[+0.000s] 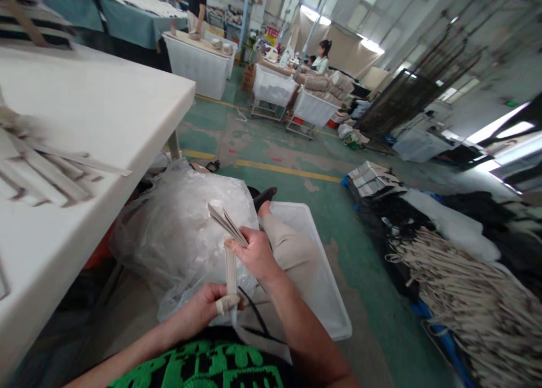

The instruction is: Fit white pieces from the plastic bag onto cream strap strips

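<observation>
the white table (131, 94) looks bright. far right of it, light bands (498, 123) glare. under the table it is dark. strips (46, 176) on the table look smudgy; the pile (470, 286) far right of it looks blurry and stretched.

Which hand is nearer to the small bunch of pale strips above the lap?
Right: the right hand holds the bunch; the left hand sits apart, closer to the shirt, holding a single strip.

Workshop — wheeled bins (315, 108), worktable (105, 88)
</observation>
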{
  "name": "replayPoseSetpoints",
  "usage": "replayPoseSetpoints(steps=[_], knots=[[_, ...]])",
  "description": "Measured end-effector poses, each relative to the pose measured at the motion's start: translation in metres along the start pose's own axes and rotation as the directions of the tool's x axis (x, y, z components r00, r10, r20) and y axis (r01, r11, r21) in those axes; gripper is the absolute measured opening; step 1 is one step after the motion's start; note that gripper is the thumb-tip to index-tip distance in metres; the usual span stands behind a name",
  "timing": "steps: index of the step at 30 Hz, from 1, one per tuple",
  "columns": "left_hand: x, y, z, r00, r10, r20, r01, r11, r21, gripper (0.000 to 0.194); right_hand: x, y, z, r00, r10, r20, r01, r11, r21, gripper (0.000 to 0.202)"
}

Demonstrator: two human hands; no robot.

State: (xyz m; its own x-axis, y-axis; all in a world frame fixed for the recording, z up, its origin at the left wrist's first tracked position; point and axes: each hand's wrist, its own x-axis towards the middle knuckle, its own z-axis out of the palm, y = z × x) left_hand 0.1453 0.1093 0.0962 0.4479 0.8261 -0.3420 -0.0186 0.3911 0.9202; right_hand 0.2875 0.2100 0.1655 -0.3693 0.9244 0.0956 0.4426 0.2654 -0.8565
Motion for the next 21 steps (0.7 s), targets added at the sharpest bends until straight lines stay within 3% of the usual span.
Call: replayPoseSetpoints(steps=[3, 6, 9, 15, 21], knots=[[0.005, -0.012, -0.01, 0.998, -0.014, -0.064, 0.017, 0.999, 0.047, 0.043, 0.004, 0.011, -0.03, 0.985, 0.054, -0.164, -0.056, 0.998, -0.008, 0.023], [0.006, -0.027, -0.022, 0.989, -0.099, -0.105, 0.102, 0.994, 0.025, 0.052, 0.007, 0.025, -0.077, 0.924, 0.1, -0.368, -0.115, 0.993, -0.021, 0.019], [0.005, -0.041, -0.031, 0.982, -0.163, -0.091, 0.165, 0.986, 0.014, 0.056, 0.008, 0.036, -0.128, 0.865, 0.101, -0.492, -0.164, 0.982, -0.088, 0.019], [0.014, -0.065, -0.04, 0.976, -0.195, -0.1, 0.2, 0.979, 0.039, 0.056, 0.019, 0.043, -0.209, 0.734, -0.043, -0.677, -0.225, 0.926, -0.302, 0.018], [0.014, -0.072, -0.046, 0.97, -0.204, -0.131, 0.216, 0.973, 0.08, 0.058, 0.018, 0.049, -0.252, 0.562, -0.179, -0.807, -0.259, 0.889, -0.378, 0.027]])
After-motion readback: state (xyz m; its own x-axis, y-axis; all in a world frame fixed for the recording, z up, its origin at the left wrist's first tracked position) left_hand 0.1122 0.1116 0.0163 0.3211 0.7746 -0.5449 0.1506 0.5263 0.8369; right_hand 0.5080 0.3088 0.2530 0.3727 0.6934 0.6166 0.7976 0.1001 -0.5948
